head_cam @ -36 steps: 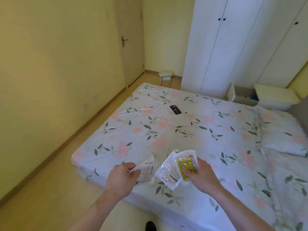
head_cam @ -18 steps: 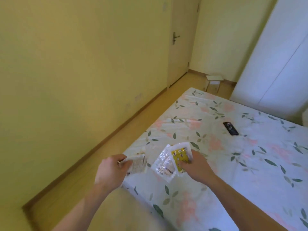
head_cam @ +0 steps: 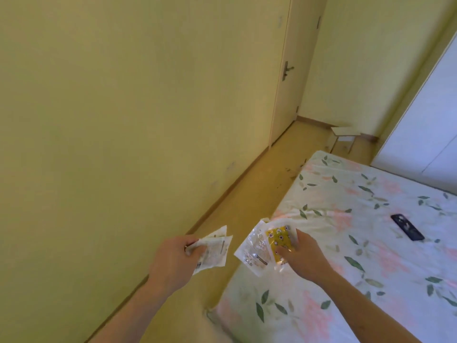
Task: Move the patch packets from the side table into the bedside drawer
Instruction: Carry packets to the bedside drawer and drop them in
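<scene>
My left hand (head_cam: 174, 259) grips pale, clear patch packets (head_cam: 214, 248) over the floor strip beside the bed. My right hand (head_cam: 303, 256) holds more patch packets (head_cam: 265, 246), a clear one and a yellow printed one fanned out, above the mattress corner. Both hands are raised side by side, a small gap between their packets. Neither the side table with packets nor the bedside drawer can be made out in this view.
A bed (head_cam: 358, 268) with a floral sheet fills the lower right, a dark phone (head_cam: 407, 227) lying on it. A yellow wall runs along the left, a closed door (head_cam: 288, 73) beyond. A small white stool (head_cam: 344, 138) stands by a white wardrobe (head_cam: 425, 115).
The view has swung left, from the bed and wardrobe toward the wall and door. Both hands keep their packets and stay in the same pose.
</scene>
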{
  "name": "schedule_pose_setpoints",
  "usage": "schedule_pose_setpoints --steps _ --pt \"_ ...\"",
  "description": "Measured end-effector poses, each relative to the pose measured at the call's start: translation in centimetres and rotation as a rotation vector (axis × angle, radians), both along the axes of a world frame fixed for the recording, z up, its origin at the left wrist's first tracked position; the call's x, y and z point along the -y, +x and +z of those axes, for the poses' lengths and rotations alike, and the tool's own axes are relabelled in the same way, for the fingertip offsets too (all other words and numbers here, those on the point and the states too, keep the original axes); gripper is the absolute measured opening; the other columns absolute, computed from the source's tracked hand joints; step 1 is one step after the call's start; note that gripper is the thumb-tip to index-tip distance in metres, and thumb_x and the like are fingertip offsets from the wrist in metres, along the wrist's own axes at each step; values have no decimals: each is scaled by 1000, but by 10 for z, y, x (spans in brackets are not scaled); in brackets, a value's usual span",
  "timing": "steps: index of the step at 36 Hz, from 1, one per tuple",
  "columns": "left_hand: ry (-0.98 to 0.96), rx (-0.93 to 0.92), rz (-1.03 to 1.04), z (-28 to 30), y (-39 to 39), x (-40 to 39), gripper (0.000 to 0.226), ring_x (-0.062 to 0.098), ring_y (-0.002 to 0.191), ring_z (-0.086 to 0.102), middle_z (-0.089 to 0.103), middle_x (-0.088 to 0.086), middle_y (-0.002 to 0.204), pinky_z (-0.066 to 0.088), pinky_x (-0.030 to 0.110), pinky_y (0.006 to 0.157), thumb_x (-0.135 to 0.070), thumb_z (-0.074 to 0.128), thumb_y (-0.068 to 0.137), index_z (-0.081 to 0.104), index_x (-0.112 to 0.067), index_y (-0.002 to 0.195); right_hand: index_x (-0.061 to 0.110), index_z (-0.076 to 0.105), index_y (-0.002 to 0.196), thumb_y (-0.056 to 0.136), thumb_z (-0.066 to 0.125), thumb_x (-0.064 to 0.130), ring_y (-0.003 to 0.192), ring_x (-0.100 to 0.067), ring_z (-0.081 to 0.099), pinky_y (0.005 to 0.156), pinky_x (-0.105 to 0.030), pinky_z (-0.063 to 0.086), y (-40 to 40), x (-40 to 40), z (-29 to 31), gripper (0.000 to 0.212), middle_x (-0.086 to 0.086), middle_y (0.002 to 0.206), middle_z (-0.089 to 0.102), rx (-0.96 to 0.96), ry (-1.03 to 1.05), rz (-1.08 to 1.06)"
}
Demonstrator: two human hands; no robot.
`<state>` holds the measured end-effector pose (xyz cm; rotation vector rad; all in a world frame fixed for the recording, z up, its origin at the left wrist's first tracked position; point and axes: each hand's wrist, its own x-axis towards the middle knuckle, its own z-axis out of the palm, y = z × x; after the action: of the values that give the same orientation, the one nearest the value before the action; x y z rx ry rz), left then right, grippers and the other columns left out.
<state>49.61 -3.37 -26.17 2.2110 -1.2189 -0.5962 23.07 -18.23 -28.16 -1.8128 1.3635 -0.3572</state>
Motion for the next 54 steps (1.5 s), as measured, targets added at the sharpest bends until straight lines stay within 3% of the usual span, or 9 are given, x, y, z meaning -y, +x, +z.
schedule_pose_setpoints --steps 6,11,18,21,26,31,36,45,54 --pt "9 69 -142 6 74 89 23 13 58 55 61 -7 61 45 33 53 -35 64 85 62 -22 67 27 61 80 86 72 19 62 -1 61 53 -10 40 50 32 3 15 8 66 65 -6 -2 -141" --pt "-21 50 -321 2 104 186 30 11 53 49 55 -7 55 36 26 50 -35 65 85 57 -24 59 17 65 81 84 69 17 70 -18 67 64 -30 53 65 84 -1 6 -1 70 70 -28 6 -312" --pt "-29 71 -504 -4 135 318 29 8 52 49 58 -7 57 35 22 49 -37 66 89 60 -27 62 9 66 81 86 68 12 59 -12 59 51 -16 46 96 174 -13 6 -1 67 67 31 33 -507" --pt "-18 73 -536 2 150 371 30 7 52 50 59 -9 58 34 19 50 -35 67 89 58 -29 61 8 68 81 86 69 12 68 -25 67 62 -31 55 112 213 -14 6 -7 71 70 86 44 -557" --pt "-42 28 -545 12 166 463 34 9 46 41 48 -9 49 31 20 47 -29 69 87 55 -20 56 10 69 79 84 70 10 66 -21 66 60 -30 55 127 281 -1 5 -6 72 72 117 41 -605" --pt "-71 -51 -610 6 173 564 29 9 48 41 56 4 58 33 27 49 -30 68 87 60 -13 64 18 71 82 83 72 16 71 -25 70 65 -37 58 132 357 8 3 -1 73 73 129 9 -651" --pt "-97 -116 -672 -1 178 669 30 8 47 35 43 -6 51 29 27 49 -25 67 86 56 -10 63 15 61 70 85 68 6 44 0 49 44 -12 39 145 440 16 18 11 49 57 138 4 -796" --pt "-101 -159 -810 2 171 863 34 7 47 33 39 0 51 25 26 48 -25 69 86 54 -9 60 18 69 88 89 69 15 64 -15 64 55 -26 52 159 586 28 3 1 74 72 146 -15 -959" --pt "-62 -237 -1018 9 95 1030 46 7 45 29 34 -8 48 21 19 44 -27 72 89 43 -18 54 18 71 85 88 71 14 68 -19 68 61 -31 55 111 694 26 5 -1 72 73 141 -29 -1194"
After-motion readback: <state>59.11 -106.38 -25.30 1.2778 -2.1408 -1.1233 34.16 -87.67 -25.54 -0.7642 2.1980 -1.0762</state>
